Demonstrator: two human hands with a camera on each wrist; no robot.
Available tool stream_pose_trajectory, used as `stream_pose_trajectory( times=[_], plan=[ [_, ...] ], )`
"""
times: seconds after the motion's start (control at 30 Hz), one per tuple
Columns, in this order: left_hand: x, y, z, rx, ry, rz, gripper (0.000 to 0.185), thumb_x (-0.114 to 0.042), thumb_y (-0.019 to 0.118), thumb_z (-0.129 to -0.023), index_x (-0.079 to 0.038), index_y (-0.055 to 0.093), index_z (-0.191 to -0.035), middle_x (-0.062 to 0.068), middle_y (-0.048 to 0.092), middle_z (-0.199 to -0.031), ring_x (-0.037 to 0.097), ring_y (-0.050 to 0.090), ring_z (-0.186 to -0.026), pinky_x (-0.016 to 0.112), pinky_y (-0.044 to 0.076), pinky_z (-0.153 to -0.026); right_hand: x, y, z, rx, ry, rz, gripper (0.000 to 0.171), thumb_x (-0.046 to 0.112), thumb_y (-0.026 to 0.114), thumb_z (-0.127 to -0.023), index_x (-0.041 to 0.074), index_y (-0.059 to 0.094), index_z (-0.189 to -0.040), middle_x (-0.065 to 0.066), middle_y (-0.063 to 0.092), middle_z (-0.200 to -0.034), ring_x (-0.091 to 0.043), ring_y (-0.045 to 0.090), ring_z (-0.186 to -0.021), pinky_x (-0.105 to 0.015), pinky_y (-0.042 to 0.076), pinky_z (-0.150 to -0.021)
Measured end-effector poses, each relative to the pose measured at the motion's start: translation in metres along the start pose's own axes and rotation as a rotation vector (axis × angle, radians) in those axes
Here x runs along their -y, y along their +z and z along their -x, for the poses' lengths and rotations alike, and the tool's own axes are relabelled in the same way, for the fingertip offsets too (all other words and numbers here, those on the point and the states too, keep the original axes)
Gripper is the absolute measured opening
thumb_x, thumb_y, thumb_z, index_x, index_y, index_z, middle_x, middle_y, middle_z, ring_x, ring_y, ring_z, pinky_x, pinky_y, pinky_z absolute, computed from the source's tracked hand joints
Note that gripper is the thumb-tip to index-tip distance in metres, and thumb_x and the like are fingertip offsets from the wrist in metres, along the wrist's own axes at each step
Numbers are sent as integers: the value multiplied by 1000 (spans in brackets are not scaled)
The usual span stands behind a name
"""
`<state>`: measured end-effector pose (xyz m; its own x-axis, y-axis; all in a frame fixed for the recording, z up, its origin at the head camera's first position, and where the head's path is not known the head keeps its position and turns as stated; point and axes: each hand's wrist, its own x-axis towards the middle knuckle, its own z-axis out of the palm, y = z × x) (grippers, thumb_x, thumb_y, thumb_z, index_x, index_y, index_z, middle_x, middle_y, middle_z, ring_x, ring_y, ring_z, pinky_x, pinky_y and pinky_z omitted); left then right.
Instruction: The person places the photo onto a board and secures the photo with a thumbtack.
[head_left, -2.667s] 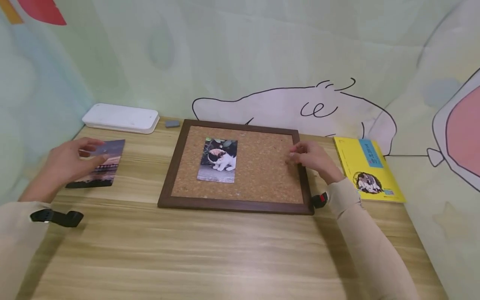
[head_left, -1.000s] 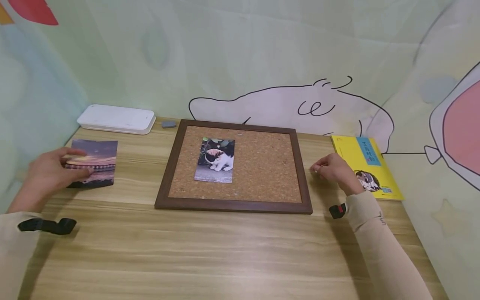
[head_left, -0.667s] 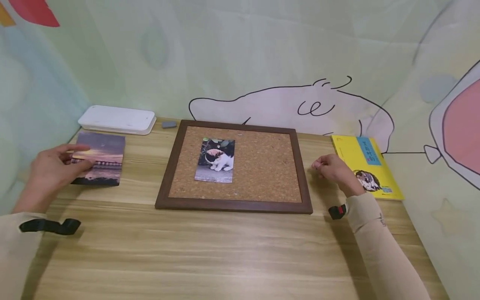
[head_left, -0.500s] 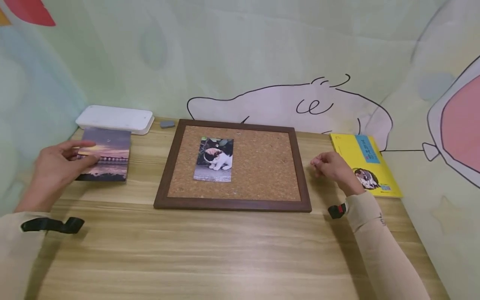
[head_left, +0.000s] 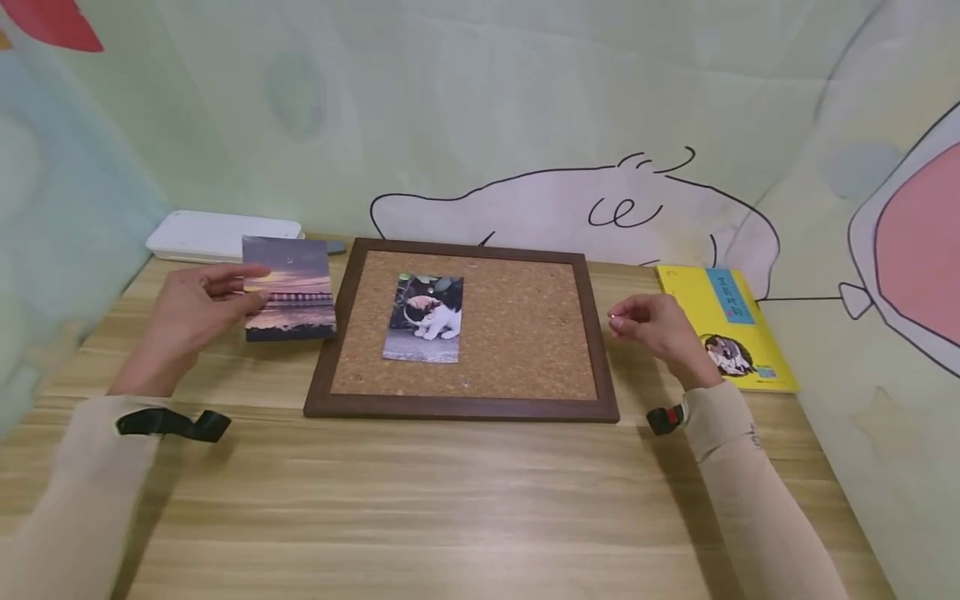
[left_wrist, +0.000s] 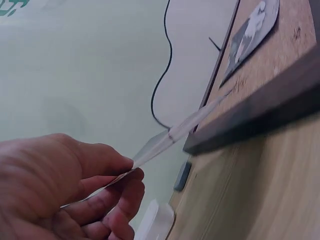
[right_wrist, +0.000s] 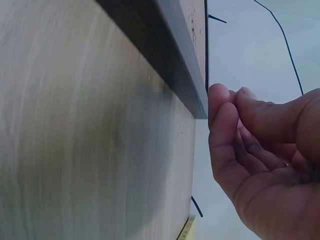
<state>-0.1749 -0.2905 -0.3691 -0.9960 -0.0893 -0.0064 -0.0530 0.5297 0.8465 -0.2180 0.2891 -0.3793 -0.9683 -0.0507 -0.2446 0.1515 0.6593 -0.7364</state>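
The cork board [head_left: 517, 333], dark wood frame, lies flat mid-table [head_left: 450, 500], and everything else sits around it. Left hand [head_left: 191, 312] is just off the board's left edge, thumb and fingers pinching a sunset photo [head_left: 288, 287] by its left side; the print is lifted and its right edge is close to the frame's left rail, maybe slightly over it. Left wrist cam shows the same print [left_wrist: 170, 137] edge-on, thin, clamped betw. thumb and fingers [left_wrist: 120, 200], tip reaching toward the frame's corner. On the board, left half, a cat photo [head_left: 423, 319] lies flat w/ a small pin near its top edge. Right hand [head_left: 652, 329] is just off the board's right edge, above the table, fingers curled w/ thumb and forefinger tips pressed together on something tiny and pale, prob. a pushpin [head_left: 613, 318], too small to be sure. Right wrist cam: fingertips [right_wrist: 225, 102] meet beside the frame rail, the object itself hidden. Beyond the board's far-left corner sits a white flat device [head_left: 217, 236] and a small grey eraser-like piece [head_left: 335, 247]. Right of the board, past the right hand, a yellow book [head_left: 723, 325] lies flat.
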Motion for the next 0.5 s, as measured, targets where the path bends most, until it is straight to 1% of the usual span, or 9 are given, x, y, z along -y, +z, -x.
stream_pose_trajectory(
  times=[0.1,0.23,0.37,0.5],
  plan=[
    [-8,13,-6,25,14,-22,46,-23,71,-94,-10,61,-137,-25,65,-92,-4,65,-80,21,53,-67,3,2,0,-21,-13,-32,24,18,67,-97,3,67,-117,-15,69,-109,-27,66,-98,-34,55,-90],
    [-17,28,-13,49,38,-23,44,-24,72,-94,-12,63,-135,-21,67,-93,-3,65,-81,22,53,-67,5,4,1,-42,-30,-90,25,19,68,-97,3,68,-117,-16,68,-111,-25,68,-97,-28,56,-86],
    [-27,46,-17,69,46,3,40,-20,72,-93,-13,65,-132,-14,69,-94,1,65,-82,25,55,-68,7,7,2,-86,-58,-125,26,19,68,-96,3,68,-117,-14,69,-110,-20,69,-93,-26,56,-84],
    [-36,64,-20,93,54,38,39,-18,72,-92,-12,67,-130,-2,71,-99,4,65,-81,26,55,-69,7,13,0,-120,-104,-173,23,15,68,-96,1,69,-115,-14,70,-106,-22,70,-91,-23,56,-81]
  ],
)
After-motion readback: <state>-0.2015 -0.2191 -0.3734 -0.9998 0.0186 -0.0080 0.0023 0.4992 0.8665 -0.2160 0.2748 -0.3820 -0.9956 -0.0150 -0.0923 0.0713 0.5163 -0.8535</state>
